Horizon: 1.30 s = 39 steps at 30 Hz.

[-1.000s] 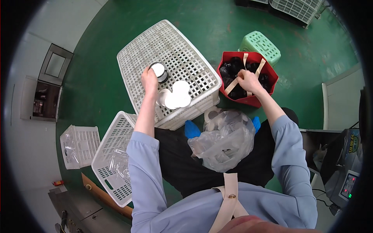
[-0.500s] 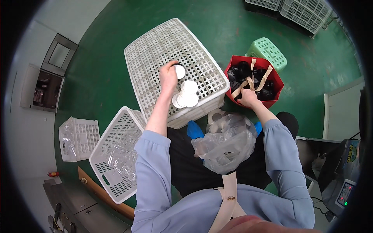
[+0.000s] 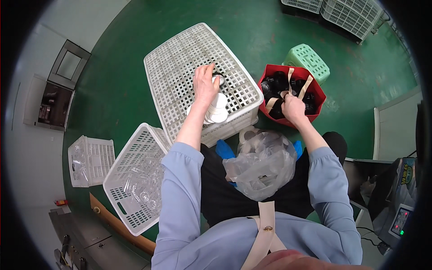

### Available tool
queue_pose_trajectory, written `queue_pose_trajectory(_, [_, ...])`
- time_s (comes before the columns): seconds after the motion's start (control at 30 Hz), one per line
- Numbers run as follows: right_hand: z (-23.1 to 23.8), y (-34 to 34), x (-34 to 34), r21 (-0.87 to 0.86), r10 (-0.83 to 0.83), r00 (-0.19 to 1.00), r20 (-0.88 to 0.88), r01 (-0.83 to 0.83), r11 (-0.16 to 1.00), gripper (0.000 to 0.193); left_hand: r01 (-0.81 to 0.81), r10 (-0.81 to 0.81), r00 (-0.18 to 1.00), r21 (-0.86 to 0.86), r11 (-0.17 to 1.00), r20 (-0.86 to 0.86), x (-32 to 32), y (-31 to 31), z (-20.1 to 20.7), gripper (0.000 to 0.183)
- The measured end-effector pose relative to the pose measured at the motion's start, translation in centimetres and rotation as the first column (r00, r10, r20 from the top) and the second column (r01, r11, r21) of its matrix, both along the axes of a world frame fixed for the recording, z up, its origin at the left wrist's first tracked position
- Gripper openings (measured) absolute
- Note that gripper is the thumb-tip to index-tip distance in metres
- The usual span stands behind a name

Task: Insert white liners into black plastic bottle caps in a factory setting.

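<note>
My left hand is above the upturned white crate, its fingers and thumb curled at a round black lid with a white disc inside. The thumb crosses the lid's left side. Just nearer me, a small pile of white discs lies on the crate's near edge, partly behind my wrist. My right hand reaches into a red bag of black lids, beside its beige handles. Those fingers are bent down and closed; the bag's contents hide their tips.
A clear plastic bag with white rolls or stacked discs rests on my lap. Left of me, a white basket holds clear plastic containers, with another white basket beyond. A green stool stands behind the red bag.
My left hand has shifted slightly right with the black lid, and its thumb now covers part of the white disc. My right hand has moved slightly right inside the red bag.
</note>
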State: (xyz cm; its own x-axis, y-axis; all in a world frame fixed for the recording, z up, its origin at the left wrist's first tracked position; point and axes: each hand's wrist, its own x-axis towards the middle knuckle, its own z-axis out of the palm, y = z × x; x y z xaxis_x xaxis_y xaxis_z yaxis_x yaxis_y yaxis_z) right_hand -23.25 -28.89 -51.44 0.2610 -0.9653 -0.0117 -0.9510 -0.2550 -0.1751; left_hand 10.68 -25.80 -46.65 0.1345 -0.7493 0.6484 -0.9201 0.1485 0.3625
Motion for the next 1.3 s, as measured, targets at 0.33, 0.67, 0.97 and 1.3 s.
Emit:
queue_pose_trajectory(0.33, [8.6, 3.4, -3.8, 0.400, -0.259, 0.662, 0.703, -0.068, 0.914, 0.020, -0.154, 0.008, 0.978, 0.701, 0.697, 0.207, -1.9, 5.3, 3.8, 0.046])
queue_pose_trajectory(0.67, [8.1, 4.6, -2.0, 0.520, -0.349, 0.502, 0.791, -0.250, 0.817, 0.029, -0.063, 0.062, 0.998, 0.346, 0.936, 0.015, -2.0, 5.4, 3.9, 0.015])
queue_pose_trajectory(0.97, [9.1, 6.4, 1.2, 0.559, -0.400, 0.438, 0.805, -0.337, 0.758, 0.043, 0.453, -0.085, 0.310, 0.069, 0.889, -0.947, -11.4, 8.0, 2.5, 0.024])
queue_pose_trajectory(1.3, [7.6, 6.7, 2.7, 0.534, -0.463, 0.266, 0.845, -0.429, 0.728, 0.041, 0.339, -0.151, 0.610, 0.084, 0.937, -0.778, -14.5, 7.8, 1.0, 0.033])
